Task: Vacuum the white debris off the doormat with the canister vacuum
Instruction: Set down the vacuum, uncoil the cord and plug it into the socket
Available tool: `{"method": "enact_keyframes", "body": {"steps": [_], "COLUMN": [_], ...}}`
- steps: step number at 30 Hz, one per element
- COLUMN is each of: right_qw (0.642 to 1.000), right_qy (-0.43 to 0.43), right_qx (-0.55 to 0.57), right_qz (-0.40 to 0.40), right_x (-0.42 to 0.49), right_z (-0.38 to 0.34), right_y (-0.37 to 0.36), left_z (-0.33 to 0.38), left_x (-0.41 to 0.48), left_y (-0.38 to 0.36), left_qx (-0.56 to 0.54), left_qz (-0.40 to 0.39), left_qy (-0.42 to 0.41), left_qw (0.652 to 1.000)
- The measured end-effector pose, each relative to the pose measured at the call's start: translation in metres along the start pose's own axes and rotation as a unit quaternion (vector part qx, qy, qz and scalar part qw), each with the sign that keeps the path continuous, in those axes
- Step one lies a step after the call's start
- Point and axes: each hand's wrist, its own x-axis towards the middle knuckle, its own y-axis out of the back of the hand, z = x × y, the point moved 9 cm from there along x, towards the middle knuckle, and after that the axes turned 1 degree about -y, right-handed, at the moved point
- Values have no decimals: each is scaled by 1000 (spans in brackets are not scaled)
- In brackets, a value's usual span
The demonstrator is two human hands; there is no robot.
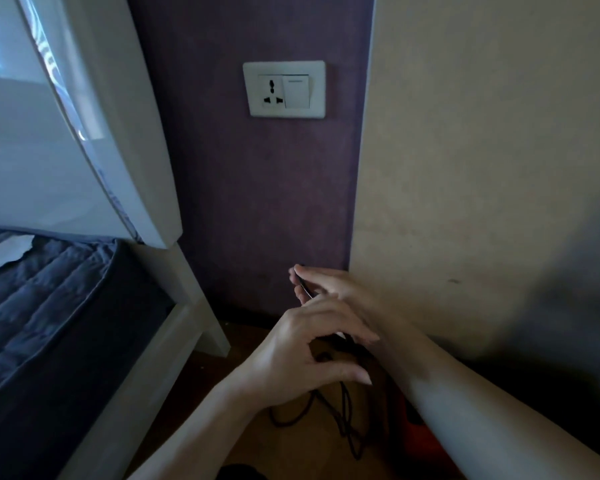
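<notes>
Vacuum cord [345, 410] drops in black loops to the floor, well below the wall socket [284, 89]. The right hand [326, 289] pinches its upper end between thumb and fingertips (the plug itself is hard to make out). Just beneath, farther from the socket, the left hand [305, 355] curls loosely round the cord. A white bed frame [187, 306] stands left of the socket.

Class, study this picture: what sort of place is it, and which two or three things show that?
Most likely a bedroom: a bed with a white frame, a dark quilt on it, and a wall socket beside it.
</notes>
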Motion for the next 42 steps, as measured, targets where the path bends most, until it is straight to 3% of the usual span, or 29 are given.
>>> {"method": "enact_keyframes", "body": {"steps": [2, 4, 7, 10, 12, 16, 21, 23, 28, 31, 33, 35, 37, 40, 42], "right_qw": [998, 992, 980, 957, 939, 934, 984, 984, 954, 948, 951, 948, 937, 908, 889], "right_qy": [49, 95, 126, 152, 161, 150, 62, 14, 97, 155, 189, 221, 244, 272, 288], "right_qx": [-24, -79, -152, -246, -302, -324, -45, 51, 187, 140, 67, -7, -84, -167, -207], "right_qz": [4, 11, 2, -10, -19, -25, 161, 171, 215, 241, 236, 230, 237, 270, 289], "right_x": [-7, -20, -41, -62, -72, -87, -67, -44, -23, -27, -28, -28, -27, -20, -13], "right_z": [-18, -36, -50, -60, -63, -61, -69, -74, -98, -105, -114, -127, -142, -167, -184], "right_y": [1, 3, 0, -4, -4, 9, 51, 47, 35, 31, 21, 5, -7, -27, -41], "left_z": [-3, -15, -59, -86, -79, -52, -38, -40, -57, -80, -98, -104, -92, -68, -65], "left_x": [-3, -8, -27, -19, -1, 22, 24, 22, 5, 18, 35, 53, 74, 103, 118], "left_y": [13, 39, 69, 50, 44, 43, 45, 48, 45, 72, 115, 161, 192, 224, 244], "left_qx": [-14, -45, -89, -218, -217, -181, -161, -135, -105, -34, 38, 93, 195, 339, 380], "left_qz": [44, 159, 362, 321, 283, 297, 273, 245, 144, 76, 137, 223, 261, 249, 231], "left_qy": [15, 56, 242, 389, 400, 377, 349, 336, 333, 284, 240, 179, 90, -56, -95], "left_qw": [999, 985, 896, 835, 844, 859, 882, 899, 926, 955, 960, 954, 941, 905, 891]}}
